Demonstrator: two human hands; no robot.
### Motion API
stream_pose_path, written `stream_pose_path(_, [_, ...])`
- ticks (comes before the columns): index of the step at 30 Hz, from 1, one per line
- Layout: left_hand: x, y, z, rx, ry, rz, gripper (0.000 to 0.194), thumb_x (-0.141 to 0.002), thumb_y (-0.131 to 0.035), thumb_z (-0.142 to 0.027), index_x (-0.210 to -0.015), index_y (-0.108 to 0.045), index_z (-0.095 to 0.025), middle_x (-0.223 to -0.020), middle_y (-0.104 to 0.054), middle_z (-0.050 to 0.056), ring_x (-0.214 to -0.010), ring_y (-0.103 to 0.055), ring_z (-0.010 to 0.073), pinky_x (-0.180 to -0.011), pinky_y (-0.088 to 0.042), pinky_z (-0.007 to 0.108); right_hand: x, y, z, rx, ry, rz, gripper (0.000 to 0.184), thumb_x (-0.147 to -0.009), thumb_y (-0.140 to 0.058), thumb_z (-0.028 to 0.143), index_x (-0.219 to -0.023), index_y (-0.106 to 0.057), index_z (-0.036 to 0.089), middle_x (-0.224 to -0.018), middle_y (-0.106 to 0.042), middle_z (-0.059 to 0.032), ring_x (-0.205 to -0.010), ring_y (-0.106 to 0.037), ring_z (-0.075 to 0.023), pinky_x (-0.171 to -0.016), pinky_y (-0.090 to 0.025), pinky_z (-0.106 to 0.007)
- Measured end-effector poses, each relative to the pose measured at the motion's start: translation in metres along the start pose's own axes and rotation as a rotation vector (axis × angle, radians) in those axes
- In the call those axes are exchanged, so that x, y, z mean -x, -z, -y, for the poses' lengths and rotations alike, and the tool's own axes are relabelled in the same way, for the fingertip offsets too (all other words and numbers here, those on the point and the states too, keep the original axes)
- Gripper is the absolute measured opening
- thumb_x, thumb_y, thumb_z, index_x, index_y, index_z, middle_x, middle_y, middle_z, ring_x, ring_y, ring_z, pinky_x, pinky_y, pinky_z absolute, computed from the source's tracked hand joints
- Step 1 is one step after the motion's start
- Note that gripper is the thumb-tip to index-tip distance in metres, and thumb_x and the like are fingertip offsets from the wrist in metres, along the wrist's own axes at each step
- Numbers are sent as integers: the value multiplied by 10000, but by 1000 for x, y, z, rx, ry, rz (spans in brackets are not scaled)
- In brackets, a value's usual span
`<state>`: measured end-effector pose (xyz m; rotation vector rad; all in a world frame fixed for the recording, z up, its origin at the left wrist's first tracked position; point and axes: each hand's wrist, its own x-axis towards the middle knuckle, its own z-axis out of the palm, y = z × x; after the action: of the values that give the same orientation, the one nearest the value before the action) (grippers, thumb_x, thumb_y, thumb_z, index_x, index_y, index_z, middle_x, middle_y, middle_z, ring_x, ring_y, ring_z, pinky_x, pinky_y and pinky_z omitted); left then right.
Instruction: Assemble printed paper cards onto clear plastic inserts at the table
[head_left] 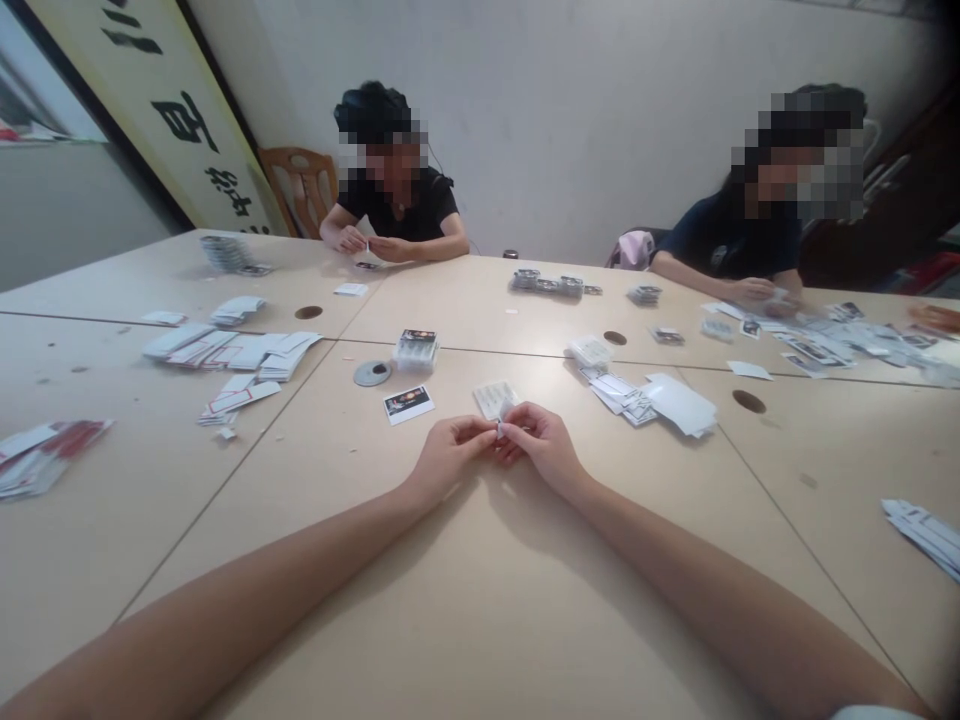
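My left hand [457, 447] and my right hand [541, 440] meet over the table, fingertips pinched together. Between them is a small whitish piece [501, 428], too small and too covered by the fingers to name. Just beyond the fingers lies a clear plastic case [493, 398] with white contents. To the left of my hands is a card [409, 404] with a dark printed picture and a white lower strip. Behind that card stands a stack of clear cases [417, 352] with a dark printed card on top.
White cards [232, 348] are piled at the left, and more white cards [679, 402] lie at the right. A grey round cover [373, 373] sits near a table seam. Across the table, two people [397, 215] handle small items. Red-and-white packets [49, 455] lie far left.
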<state>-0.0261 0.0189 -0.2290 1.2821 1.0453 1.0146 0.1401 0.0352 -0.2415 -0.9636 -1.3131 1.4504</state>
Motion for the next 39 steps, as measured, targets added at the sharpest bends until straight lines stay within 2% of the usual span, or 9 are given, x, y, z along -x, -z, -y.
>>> stream_pose_path(9, [-2, 0, 1, 91, 39, -15, 309, -757, -735, -435, -769, -690, -130, -754, -678, 29, -774, -643, 163, -780, -519, 268, 1, 1, -1, 52, 53, 13, 226, -778, -719, 375, -803, -591, 191, -618, -656, 20, -482, -638, -140, -473, -537, -244])
stream_pose_path(13, [-2, 0, 0, 40, 8, -23, 294, -750, -746, -420, -763, -688, -133, -753, -680, 27, -753, -628, 151, -733, -503, 245, 2, 1, -1, 48, 72, 14, 217, -779, -720, 359, -831, -596, 189, -649, -657, 20, -489, -637, -138, -466, -535, -245])
stream_pose_path(21, [0, 2, 1, -76, -26, -54, 282, -768, -733, -418, -767, -688, -140, -744, -684, 21, -724, -616, 141, -693, -472, 229, 1, 2, -4, 80, 67, 41, 158, -800, -681, 323, -770, -606, 188, -580, -620, 31, -471, -610, -130, -466, -512, -239])
stream_pose_path(26, [0, 2, 1, -42, -19, -34, 282, -770, -725, -421, -795, -703, -141, -769, -694, 33, -764, -640, 164, -725, -503, 250, 3, 2, -2, 102, 78, 43, 136, -801, -660, 299, -752, -600, 187, -576, -608, 35, -475, -595, -119, -472, -492, -228])
stream_pose_path(39, [-1, 1, 2, -46, 5, -41, 334, -760, -712, -464, -719, -679, -134, -721, -666, 30, -720, -622, 155, -699, -507, 243, 4, 0, -1, 150, 66, 79, 128, -810, -638, 289, -754, -570, 196, -587, -596, 38, -465, -605, -126, -466, -506, -234])
